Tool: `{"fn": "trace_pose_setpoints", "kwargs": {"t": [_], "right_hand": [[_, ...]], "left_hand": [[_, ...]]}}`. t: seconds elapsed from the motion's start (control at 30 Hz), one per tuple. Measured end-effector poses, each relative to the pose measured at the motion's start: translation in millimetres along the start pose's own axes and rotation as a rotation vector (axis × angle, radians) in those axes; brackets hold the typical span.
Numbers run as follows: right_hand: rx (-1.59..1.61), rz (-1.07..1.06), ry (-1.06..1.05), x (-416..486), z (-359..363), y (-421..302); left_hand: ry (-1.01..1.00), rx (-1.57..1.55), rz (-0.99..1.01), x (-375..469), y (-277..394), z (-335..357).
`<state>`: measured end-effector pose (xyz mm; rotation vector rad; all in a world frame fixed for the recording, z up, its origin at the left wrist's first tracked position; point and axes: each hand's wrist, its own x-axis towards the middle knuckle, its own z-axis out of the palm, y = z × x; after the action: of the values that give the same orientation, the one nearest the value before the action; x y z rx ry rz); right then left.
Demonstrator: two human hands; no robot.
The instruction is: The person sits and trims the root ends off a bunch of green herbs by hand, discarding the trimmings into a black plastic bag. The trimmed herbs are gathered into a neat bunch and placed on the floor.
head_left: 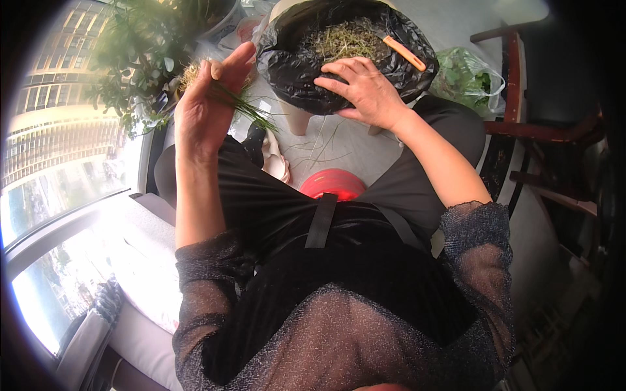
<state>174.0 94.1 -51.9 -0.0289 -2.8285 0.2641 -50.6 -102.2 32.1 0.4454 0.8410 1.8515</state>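
Observation:
My left hand (208,105) grips a small bunch of thin green stalks (252,110), like chives or wild scallions. Their leaf ends hang out to the right, below the fingers. Pale stringy roots (190,76) show behind the hand; whether they belong to this bunch I cannot tell. Over the near rim of a black plastic bag (288,80), my right hand (367,95) hovers or rests with bent fingers apart, nothing visible in them. Yellow-green plant scraps and dirt (347,41) lie in the bag. An orange-handled tool, likely a knife (404,54), lies on its right side, its blade end at the scraps.
Under the bag stands a pale stool (295,119). A clear bag of leafy greens (464,78) sits to its right, beside a dark wooden chair (513,83). Potted plants (146,58) line the window at left. Loose stalks (318,151) and a red round object (332,183) are below.

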Motion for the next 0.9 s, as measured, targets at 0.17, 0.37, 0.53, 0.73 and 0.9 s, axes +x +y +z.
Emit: {"fn": "trace_pose_setpoints", "kwargs": {"t": [0.17,0.37,0.53,0.73,0.9], "right_hand": [[-0.028,-0.025,0.049,19.6,6.5,41.1],[-0.100,-0.025,0.068,43.0,9.5,87.7],[-0.100,-0.024,0.114,55.3,2.9,99.9],[0.060,0.065,0.404,65.9,-27.5,88.8],[0.243,0.011,0.638,65.9,-27.3,67.5]], "left_hand": [[-0.027,0.101,0.044,4.3,6.2,8.6],[-0.057,-0.125,0.005,9.0,2.6,14.5],[-0.144,-0.300,-0.049,16.7,-7.3,29.6],[-0.044,-0.209,-0.026,4.5,-21.8,43.5],[0.053,-0.153,-0.031,-7.6,-35.0,44.6]]}}
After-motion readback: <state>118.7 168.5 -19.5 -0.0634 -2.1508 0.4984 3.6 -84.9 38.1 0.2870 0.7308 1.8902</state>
